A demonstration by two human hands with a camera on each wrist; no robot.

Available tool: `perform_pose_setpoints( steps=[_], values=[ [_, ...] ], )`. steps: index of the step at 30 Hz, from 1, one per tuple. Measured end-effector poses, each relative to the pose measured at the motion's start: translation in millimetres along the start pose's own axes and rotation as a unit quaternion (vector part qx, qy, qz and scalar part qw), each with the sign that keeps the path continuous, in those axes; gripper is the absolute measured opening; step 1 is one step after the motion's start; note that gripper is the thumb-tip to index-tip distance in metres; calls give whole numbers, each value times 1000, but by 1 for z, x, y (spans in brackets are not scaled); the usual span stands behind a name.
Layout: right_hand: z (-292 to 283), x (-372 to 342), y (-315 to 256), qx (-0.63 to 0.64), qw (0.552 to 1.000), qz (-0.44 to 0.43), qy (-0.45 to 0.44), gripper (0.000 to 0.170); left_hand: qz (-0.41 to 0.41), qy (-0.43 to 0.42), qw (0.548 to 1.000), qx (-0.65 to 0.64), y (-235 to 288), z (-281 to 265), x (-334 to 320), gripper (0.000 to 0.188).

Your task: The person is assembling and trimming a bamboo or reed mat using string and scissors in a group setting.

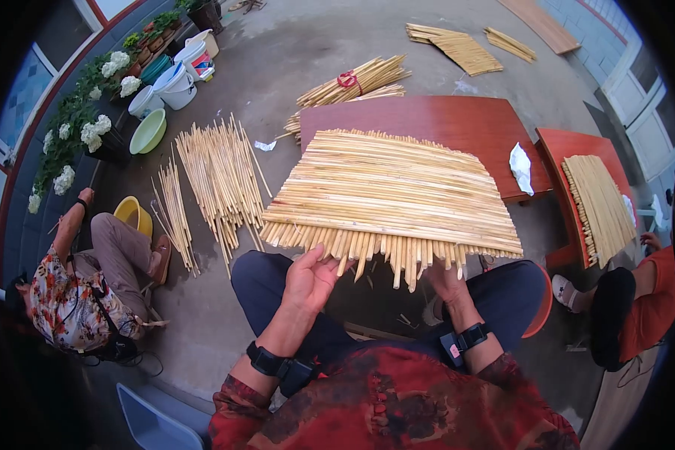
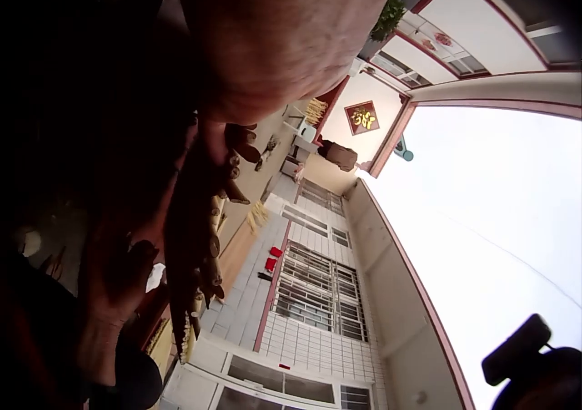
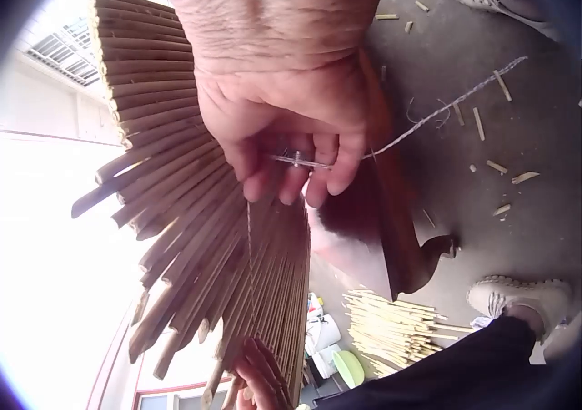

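Note:
A mat of pale reed stalks [image 1: 397,187], bound side by side, leans over the front of a red-brown table [image 1: 427,116], its uneven cut ends towards me. My left hand [image 1: 311,283] grips the near edge at the left, palm up; its fingers [image 3: 259,374] show below the stalk ends in the right wrist view. Under the mat's right side, my right hand [image 1: 448,283] is partly hidden. From the right wrist, that hand [image 3: 282,110] pinches a white string [image 3: 305,161] with a small shiny piece on it. The string's tail [image 3: 455,105] trails off to the right.
Loose stalks [image 1: 221,176] lie on the floor at left, with a tied bundle [image 1: 352,81] behind the table. Another mat [image 1: 598,199] rests on a second table [image 1: 577,142]. One person [image 1: 90,300] sits at left, another [image 1: 652,292] at right. Buckets [image 1: 175,86] stand by the flowers.

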State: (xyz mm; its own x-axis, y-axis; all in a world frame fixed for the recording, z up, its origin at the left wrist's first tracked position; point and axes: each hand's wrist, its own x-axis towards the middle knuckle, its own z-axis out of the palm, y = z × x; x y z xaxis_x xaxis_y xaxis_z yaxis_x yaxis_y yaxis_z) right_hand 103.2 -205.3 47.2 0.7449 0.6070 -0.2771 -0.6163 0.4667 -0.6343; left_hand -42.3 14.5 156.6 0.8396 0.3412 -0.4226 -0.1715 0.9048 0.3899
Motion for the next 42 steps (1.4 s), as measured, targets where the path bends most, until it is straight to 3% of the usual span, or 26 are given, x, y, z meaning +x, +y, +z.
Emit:
perform_pose_setpoints(
  steps=[3, 4, 7, 10, 13, 16, 26, 30, 32, 33, 34, 35, 36, 37, 38, 40, 41, 42],
  values=[
    [35, -1, 5, 166, 985, -40, 34, 46, -5, 22, 1000, -22, -11, 0, 1, 40],
    [37, 5, 14, 165, 978, -66, 111, 46, -7, 13, 1000, -24, -13, -2, 1, 40],
    [42, 11, 19, 229, 960, -63, 146, 43, -2, 16, 1000, -15, -18, -6, 0, 41],
    [49, -12, 17, 82, 994, -54, 55, 30, -13, 13, 1000, 0, -19, -9, -1, 39],
    [50, -30, 19, -46, 999, -27, -6, 25, -23, 14, 1000, -10, -22, -12, -4, 38],
    [57, -4, 22, -120, 992, -28, 8, 25, -27, 6, 1000, -7, -22, -19, -6, 38],
    [45, 17, 31, -187, 980, -26, 66, 26, -11, 23, 1000, 11, -31, -27, -7, 39],
    [41, 22, 28, -210, 975, -26, 68, 27, -41, -11, 994, 105, -9, -19, -15, 34],
    [41, 23, 27, -225, 971, -31, 69, 27, -232, -32, 934, 270, 7, -24, -20, 33],
    [41, 24, 26, -231, 970, -33, 69, 28, -234, 8, 870, 435, 11, -21, -25, 32],
    [41, 23, 26, -238, 968, -34, 70, 28, -235, 6, 869, 435, 15, -14, -28, 32],
    [39, 22, 25, -244, 967, -32, 73, 28, -185, 1, 722, 667, 19, -5, -35, 30],
    [40, 22, 24, -249, 965, -33, 73, 28, -117, -5, 517, 848, 23, 5, -42, 29],
    [40, 25, 25, -251, 965, -32, 74, 28, -8, 18, 443, 896, 23, 19, -49, 28],
    [38, 26, 26, -255, 964, -33, 74, 29, -8, 17, 443, 896, 21, 23, -52, 28],
    [36, 21, 22, -270, 959, -39, 75, 29, 245, -43, 364, 898, 19, 31, -53, 30],
    [35, 24, 22, -278, 957, -42, 73, 29, 191, -54, 350, 915, 18, 39, -52, 45],
    [35, 25, 23, -285, 955, -45, 72, 30, 190, -55, 352, 915, 12, 43, -46, 45]
  ],
)
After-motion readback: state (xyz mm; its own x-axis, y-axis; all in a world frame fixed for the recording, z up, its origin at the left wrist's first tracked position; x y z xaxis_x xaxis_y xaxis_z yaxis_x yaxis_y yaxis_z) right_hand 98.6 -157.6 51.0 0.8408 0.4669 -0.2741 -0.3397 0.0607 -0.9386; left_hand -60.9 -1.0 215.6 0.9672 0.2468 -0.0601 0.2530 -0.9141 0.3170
